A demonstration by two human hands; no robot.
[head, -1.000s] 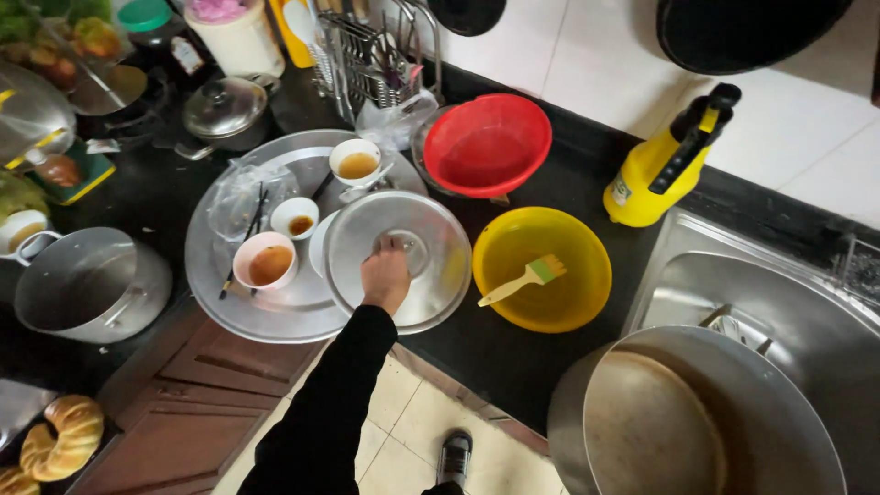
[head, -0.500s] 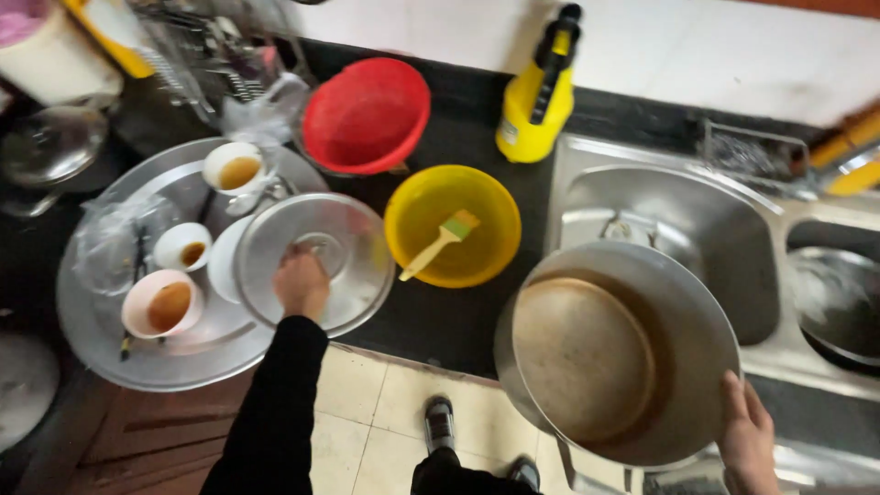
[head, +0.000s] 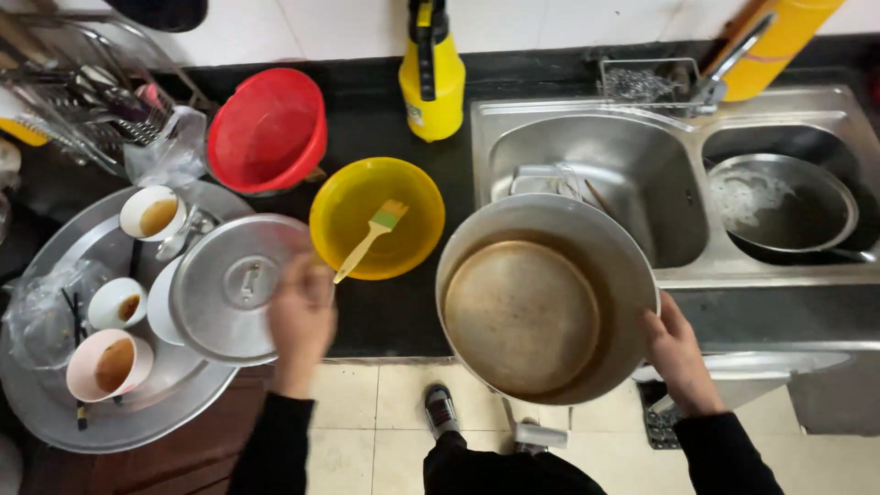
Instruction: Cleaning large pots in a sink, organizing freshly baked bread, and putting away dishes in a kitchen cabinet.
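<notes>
My right hand (head: 678,353) grips the rim of a large steel pot (head: 541,302), held tilted at the counter's edge in front of the left sink basin (head: 596,160). My left hand (head: 301,316) holds the right edge of a round steel lid (head: 234,289), lifted slightly above the big steel tray (head: 55,412). On that tray stand three cups with brown liquid: a white one (head: 151,214), a small white one (head: 117,303) and a pink one (head: 108,364).
A yellow bowl (head: 403,188) with a pastry brush (head: 371,238) sits mid-counter, a red colander (head: 268,130) behind it, a yellow spray bottle (head: 433,73) by the wall. The right basin holds a soapy pan (head: 779,206). A cutlery rack (head: 87,101) stands far left.
My view has swung right toward the sinks. My left hand went from pressing the lid's top to gripping its edge and raising it. My right hand still holds the pot.
</notes>
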